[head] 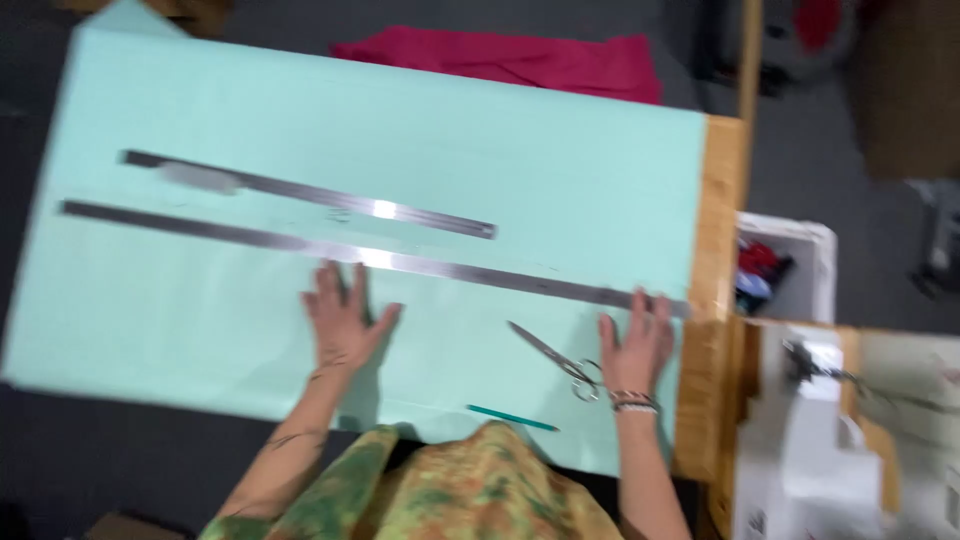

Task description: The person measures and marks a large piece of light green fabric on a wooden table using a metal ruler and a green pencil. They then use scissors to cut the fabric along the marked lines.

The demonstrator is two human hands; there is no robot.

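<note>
left hand (pixel 342 320) flat, fingers spread on mint-green fabric sheet (pixel 250 310) | right hand (pixel 638 345) flat, open, fingertips at long steel ruler (pixel 370 257) | metal scissors (pixel 560 358) between (untouched)

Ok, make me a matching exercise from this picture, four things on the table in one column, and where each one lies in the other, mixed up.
Things:
1. scissors
2. pencil
3. longer metal ruler
4. pink cloth

Places:
A. at the table's far edge, beyond the mint fabric
B. under the fingertips of both hands
C. next to the right hand
D. nearest the person's body, on the near edge

Pairs: 1-C, 2-D, 3-B, 4-A
</note>
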